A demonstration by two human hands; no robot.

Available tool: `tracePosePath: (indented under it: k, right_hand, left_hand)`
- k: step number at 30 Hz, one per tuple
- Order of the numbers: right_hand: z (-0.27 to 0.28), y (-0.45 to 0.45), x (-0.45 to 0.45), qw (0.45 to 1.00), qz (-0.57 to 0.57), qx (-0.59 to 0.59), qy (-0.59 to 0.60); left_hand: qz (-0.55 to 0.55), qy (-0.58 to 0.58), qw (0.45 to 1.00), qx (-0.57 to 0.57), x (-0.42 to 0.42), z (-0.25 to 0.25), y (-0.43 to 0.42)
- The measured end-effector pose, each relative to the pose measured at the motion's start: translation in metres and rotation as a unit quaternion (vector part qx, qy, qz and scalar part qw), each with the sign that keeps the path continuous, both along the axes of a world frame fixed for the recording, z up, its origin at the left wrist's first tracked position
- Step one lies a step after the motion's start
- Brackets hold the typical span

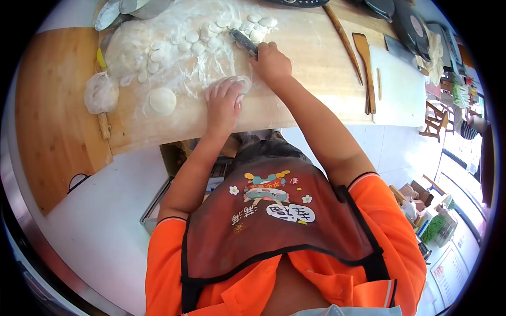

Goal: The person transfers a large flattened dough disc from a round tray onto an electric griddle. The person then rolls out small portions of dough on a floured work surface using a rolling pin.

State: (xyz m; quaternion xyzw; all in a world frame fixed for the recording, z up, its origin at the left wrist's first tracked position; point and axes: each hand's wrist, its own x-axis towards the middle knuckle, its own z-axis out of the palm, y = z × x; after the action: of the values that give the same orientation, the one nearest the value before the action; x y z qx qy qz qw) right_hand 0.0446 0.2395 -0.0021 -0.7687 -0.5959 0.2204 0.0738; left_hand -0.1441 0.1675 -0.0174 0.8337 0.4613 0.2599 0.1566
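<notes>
My right hand (271,64) is closed around a dark grey, elongated tool (244,42); flour dusts it, and I cannot make out its exact kind. The tool's far end reaches the small dough pieces (213,42) scattered on the floured board. Lower and to the left, my left hand (225,100) lies palm down with its fingers stretched out. Beside its fingertips is a thin round dough wrapper (243,83), touching them. A larger pale dough round (162,101) rests further left, apart from both hands.
Flour covers the left half of the wooden work surface (305,100). A plastic-wrapped bundle (101,94) and metal bowls (142,7) stand left. To the right are a long wooden stick (345,42), a wooden spatula (365,63), a white cutting board (398,89) and dark pans (410,29).
</notes>
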Motion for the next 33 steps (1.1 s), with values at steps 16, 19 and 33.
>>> tracePosePath:
  k: [16,19,33]
  right_hand:
    - [-0.008,-0.036,0.038,0.994,0.062,0.025,0.085]
    - [-0.004,-0.031,0.044,0.994,0.028,0.0,0.108]
    - [-0.007,-0.059,0.026,0.973,0.116,-0.045,0.194]
  left_hand:
    - [0.201,-0.196,0.928,-0.246,0.006,0.004,0.057]
    - [0.096,-0.098,0.961,-0.24,0.03,-0.002,0.023]
    - [0.158,-0.097,0.972,-0.146,0.007,-0.009,0.029]
